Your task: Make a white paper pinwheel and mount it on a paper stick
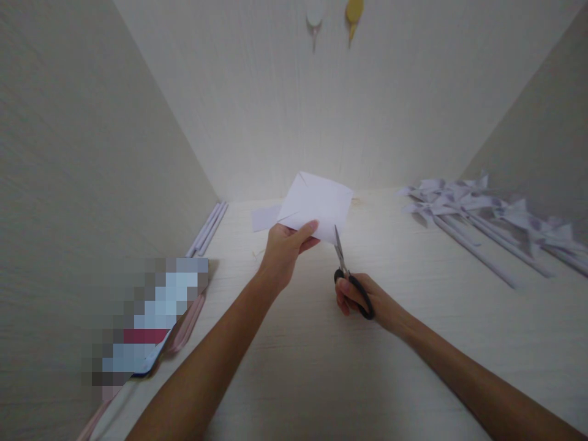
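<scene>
My left hand (285, 248) pinched the white paper square (316, 205) near the table's (294, 367) far edge. My right hand (362, 298) gripped scissors (342, 260), blades pointing away at its lower edge.

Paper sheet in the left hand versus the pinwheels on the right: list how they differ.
The paper sheet is a single creased piece, held off the table by the left hand; the pinwheels are many, lying on the table. The sheet has no stick; each pinwheel sits on a long rolled stick. The scissors in the right hand meet the sheet's edge; the pinwheels lie untouched. Both are pale white paper.
</scene>
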Demonstrator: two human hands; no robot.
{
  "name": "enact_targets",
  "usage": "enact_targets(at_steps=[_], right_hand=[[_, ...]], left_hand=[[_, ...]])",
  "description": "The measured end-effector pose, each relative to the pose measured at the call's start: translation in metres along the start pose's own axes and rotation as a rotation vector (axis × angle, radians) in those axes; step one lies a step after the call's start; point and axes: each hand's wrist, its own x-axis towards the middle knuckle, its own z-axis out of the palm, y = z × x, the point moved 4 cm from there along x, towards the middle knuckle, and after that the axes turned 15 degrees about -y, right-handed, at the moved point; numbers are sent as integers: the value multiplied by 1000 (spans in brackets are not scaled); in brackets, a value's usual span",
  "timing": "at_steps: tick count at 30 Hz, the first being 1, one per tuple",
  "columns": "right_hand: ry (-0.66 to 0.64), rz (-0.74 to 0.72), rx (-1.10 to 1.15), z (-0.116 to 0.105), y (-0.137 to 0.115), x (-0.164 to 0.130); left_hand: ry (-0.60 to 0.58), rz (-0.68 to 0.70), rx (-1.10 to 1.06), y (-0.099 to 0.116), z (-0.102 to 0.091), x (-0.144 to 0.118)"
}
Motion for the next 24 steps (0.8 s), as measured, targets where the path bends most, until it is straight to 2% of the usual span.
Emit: enact_targets(at_steps=[24], right_hand=[[-22,12,-14,0,3,0]], left_hand=[[19,5,-6,2,0,-1]])
